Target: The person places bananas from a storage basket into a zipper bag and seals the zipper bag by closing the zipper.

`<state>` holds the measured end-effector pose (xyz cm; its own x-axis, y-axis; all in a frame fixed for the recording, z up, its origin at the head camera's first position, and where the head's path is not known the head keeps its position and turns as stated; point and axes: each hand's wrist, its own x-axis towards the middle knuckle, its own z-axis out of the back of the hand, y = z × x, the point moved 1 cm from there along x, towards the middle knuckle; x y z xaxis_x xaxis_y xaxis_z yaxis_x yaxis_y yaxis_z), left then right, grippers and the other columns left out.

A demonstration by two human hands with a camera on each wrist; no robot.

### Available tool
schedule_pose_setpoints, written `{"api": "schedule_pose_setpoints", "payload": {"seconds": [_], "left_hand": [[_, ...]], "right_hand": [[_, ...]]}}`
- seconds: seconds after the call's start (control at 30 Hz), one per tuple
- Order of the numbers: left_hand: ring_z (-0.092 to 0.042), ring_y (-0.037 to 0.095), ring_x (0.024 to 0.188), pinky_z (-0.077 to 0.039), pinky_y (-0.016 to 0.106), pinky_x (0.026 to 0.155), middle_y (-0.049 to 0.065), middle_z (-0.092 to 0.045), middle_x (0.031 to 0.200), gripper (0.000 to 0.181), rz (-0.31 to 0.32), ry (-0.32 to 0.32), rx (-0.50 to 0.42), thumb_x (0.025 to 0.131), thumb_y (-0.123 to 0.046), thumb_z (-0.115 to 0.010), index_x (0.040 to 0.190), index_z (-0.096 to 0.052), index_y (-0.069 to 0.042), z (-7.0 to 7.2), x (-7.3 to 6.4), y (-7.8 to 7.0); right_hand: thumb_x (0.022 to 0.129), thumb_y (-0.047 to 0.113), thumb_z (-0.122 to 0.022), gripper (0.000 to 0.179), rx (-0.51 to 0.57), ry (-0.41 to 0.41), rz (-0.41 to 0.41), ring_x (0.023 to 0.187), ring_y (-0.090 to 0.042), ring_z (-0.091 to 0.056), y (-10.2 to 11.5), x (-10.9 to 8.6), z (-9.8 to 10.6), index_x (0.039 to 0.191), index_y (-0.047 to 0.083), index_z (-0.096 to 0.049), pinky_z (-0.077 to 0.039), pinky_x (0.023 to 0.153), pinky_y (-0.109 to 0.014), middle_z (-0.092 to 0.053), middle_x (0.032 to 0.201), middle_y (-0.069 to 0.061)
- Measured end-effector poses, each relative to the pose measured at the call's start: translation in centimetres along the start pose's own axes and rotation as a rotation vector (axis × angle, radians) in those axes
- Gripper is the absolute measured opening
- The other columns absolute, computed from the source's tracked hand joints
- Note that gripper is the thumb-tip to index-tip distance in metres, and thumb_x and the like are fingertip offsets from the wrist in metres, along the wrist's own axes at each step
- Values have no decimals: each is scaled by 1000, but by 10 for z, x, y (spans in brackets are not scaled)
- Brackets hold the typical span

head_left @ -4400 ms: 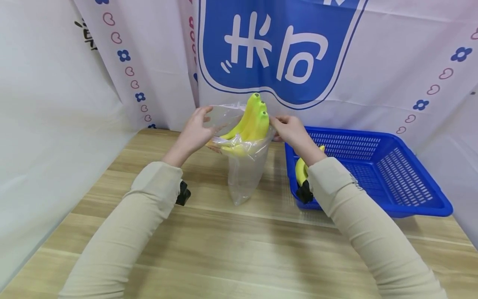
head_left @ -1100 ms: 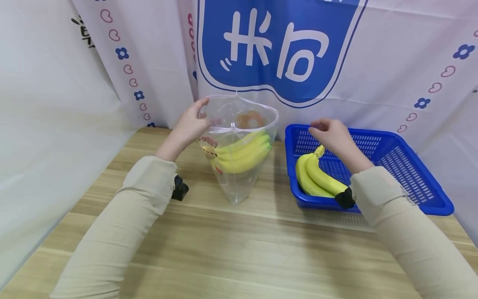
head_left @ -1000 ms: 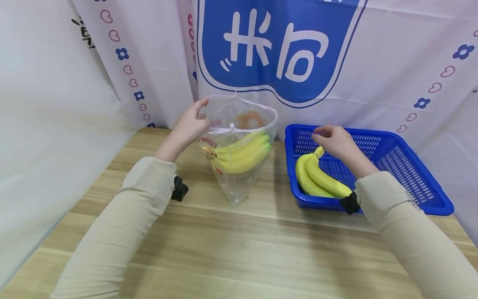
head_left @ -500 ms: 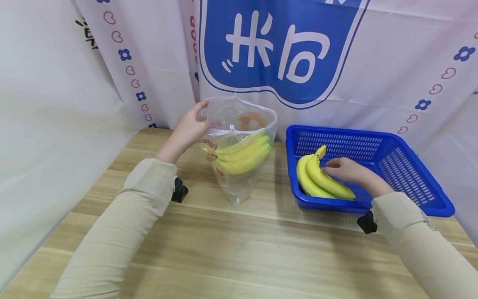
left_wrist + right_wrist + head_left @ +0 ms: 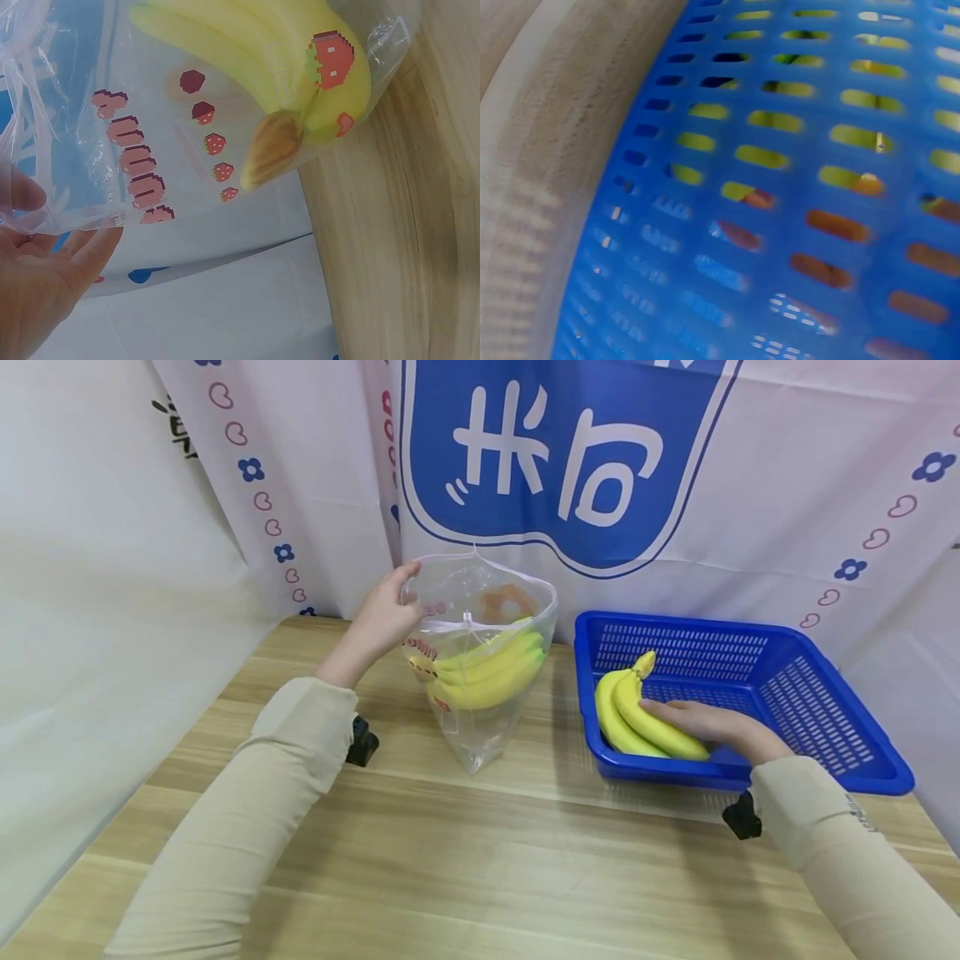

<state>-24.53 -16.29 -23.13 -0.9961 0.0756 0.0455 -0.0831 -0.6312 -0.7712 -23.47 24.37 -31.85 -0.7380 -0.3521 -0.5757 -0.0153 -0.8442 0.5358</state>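
A clear zip bag (image 5: 480,727) with pink print stands upright on the table, its mouth spread wide. Inside lies a bunch of yellow bananas (image 5: 487,681) with greenish tips. My left hand (image 5: 382,618) holds the bag's left rim; the left wrist view shows the thumb (image 5: 22,193) on one side of the film and fingers (image 5: 90,251) on the other. In the blue basket (image 5: 813,672), my right hand (image 5: 712,722) grips a second bunch of bananas (image 5: 626,714) from its right side, some fingers hidden. Through the basket's slots, the right wrist view shows bits of banana and fingers.
The basket stands at the right on the wooden table (image 5: 450,877), its walls raised around the right hand. A printed cloth (image 5: 322,502) hangs close behind the bag and basket. White sheeting (image 5: 90,610) borders the left side.
The first bunch has gone down into the bag. My right hand has left the bag, moved right and lowered onto the bananas in the basket. My left hand keeps holding the rim.
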Motion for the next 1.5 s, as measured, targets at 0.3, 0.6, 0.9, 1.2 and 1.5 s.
{"api": "schedule_pose_setpoints", "payload": {"seconds": [0.3,0.6,0.9,1.2,1.5], "left_hand": [[-31,36,142,-34,51,113,8,-17,161,71,-1,-1,3,90,-5,-45,154,-15,-15,-1,-1,0],[-31,36,143,-36,50,112,9,-17,161,72,-5,-2,-2,89,-4,-44,154,-14,-14,-2,-1,0],[-32,37,142,-34,53,113,8,-16,161,71,-16,-9,11,90,-6,-44,154,-14,-14,-3,-1,1],[-33,37,141,-30,51,115,8,-16,161,70,-24,-19,22,90,-6,-44,154,-15,-12,-4,-1,2],[-34,37,140,-31,50,116,10,-17,161,72,-37,-30,23,87,-3,-44,153,-15,-9,-5,-2,-1]], "right_hand": [[98,59,-26,73,50,57,24,80,-15,-51,0,2,-4,139,-1,-33,-44,75,-27,-50,89,-5],[96,61,-32,80,-81,-26,36,92,-19,-52,-1,3,-4,143,-4,-33,-43,82,-32,-54,103,-9],[91,68,-36,95,-139,-117,-38,109,-33,-53,3,1,-3,145,-10,-23,-46,92,-52,-47,133,-30],[89,66,-44,101,-154,-307,-21,108,-37,-53,-1,3,-1,144,-15,-18,-48,87,-50,-45,132,-36],[84,66,-52,108,-191,-416,-48,103,-42,-46,-3,7,-4,141,-20,-20,-49,81,-51,-39,124,-40]]}}
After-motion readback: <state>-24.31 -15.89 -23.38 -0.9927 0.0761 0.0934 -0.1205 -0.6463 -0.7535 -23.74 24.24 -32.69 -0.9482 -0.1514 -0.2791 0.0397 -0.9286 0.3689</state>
